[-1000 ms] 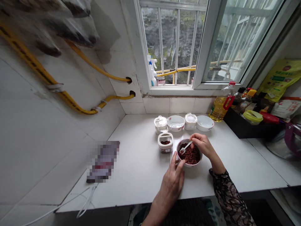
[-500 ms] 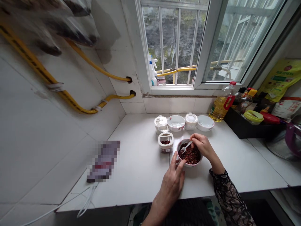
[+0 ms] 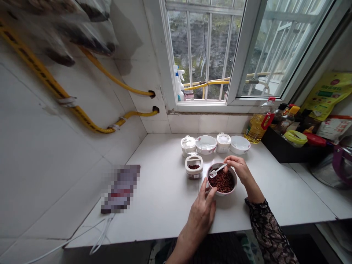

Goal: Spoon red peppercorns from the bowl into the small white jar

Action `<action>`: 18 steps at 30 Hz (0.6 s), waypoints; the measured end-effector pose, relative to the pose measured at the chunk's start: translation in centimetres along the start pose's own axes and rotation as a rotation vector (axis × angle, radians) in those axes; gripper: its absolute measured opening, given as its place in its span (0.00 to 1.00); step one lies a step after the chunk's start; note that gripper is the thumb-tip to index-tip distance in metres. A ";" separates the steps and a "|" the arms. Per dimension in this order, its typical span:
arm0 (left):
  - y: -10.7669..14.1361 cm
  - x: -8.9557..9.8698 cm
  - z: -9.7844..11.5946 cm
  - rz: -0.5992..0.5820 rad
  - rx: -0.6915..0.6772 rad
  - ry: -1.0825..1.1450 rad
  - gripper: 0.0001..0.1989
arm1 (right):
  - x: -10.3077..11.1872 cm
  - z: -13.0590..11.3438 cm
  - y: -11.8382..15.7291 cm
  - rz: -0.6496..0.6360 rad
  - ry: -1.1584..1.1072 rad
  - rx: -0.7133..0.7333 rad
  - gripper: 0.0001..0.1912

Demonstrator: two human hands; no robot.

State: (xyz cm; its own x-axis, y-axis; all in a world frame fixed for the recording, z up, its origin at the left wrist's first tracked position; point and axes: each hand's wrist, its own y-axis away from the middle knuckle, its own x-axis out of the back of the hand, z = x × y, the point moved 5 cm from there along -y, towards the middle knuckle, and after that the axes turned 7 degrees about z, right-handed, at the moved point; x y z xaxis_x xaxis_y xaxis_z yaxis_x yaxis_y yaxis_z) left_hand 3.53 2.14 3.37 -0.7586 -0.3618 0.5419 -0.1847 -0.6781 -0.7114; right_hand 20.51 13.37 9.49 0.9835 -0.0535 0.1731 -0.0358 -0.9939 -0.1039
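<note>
A white bowl (image 3: 222, 194) with a pinkish rim stands on the counter, filled with dark red dried grains (image 3: 224, 183) that look like Sichuan peppercorns. My left hand (image 3: 201, 212) steadies this bowl, thumb and fingers against its near left side. Above the grains, my right hand (image 3: 239, 170) pinches the handle of a small white spoon (image 3: 219, 169). The spoon's tip is near the bowl's left inner side, with a few dark specks on it. Just left of the bowl is a clear, white-rimmed jar (image 3: 194, 173) with similar dark red contents and its lid raised.
Behind stand a white jar (image 3: 187, 143), a white bowl (image 3: 206, 149), another white jar (image 3: 223, 143) and a shallow bowl (image 3: 240, 145). An oil bottle (image 3: 255, 126) and a black condiment tray (image 3: 277, 148) are at right. A blurred-out flat object (image 3: 121, 189) with a cable lies at left.
The spoon has lifted slightly from the grains, and my right hand has shifted a little right with it. My left hand stays on the bowl.
</note>
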 end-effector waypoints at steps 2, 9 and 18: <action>0.0 -0.1 0.0 -0.004 0.005 0.002 0.24 | 0.0 -0.6 0.0 0.054 -0.038 0.057 0.09; 0.1 -0.1 -0.1 0.003 -0.014 -0.014 0.26 | -3.5 -4.2 2.4 0.191 0.172 0.486 0.09; 0.0 0.0 -0.1 0.004 -0.009 -0.015 0.25 | -2.4 -4.3 2.8 0.228 0.314 0.590 0.09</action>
State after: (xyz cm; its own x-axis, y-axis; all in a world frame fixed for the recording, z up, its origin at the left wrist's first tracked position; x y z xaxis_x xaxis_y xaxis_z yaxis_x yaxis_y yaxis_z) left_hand 3.47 2.23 3.26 -0.7501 -0.3742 0.5453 -0.1873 -0.6706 -0.7178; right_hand 17.32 10.34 13.02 0.8618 -0.3677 0.3495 -0.0451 -0.7418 -0.6691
